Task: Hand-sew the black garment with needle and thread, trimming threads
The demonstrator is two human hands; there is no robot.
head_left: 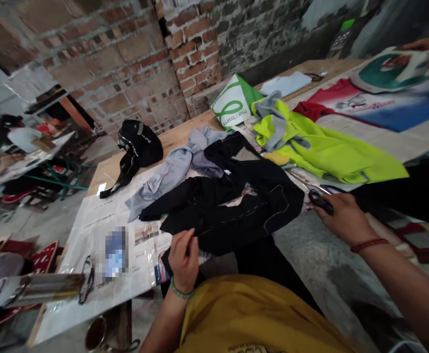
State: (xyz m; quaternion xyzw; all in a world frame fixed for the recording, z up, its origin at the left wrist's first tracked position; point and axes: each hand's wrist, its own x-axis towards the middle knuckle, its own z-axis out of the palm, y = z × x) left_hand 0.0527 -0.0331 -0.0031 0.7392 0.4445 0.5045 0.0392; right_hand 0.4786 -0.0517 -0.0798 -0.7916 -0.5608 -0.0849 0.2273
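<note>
A black garment [232,215] with white basting stitches lies spread over the near edge of the table. My left hand [184,260] is closed at its lower edge, thumb and fingers pinched against the cloth. At the garment's right side my right hand [341,218] grips a pair of scissors [321,201] by the black handles, with the blades pointing up and left toward the cloth. A light grey garment [170,164] lies crumpled behind the black one. To the right of that, a lime-yellow garment [324,147] with grey parts is heaped on the table.
A black cap or bag [141,142] sits at the back left. Glasses [85,279], a steel flask [41,289] and a pixelated blue item [115,254] are on the left. Another person's hand holds an iron [387,73] over a red, white and blue shirt [372,105]. A white-green bag [232,100] stands behind.
</note>
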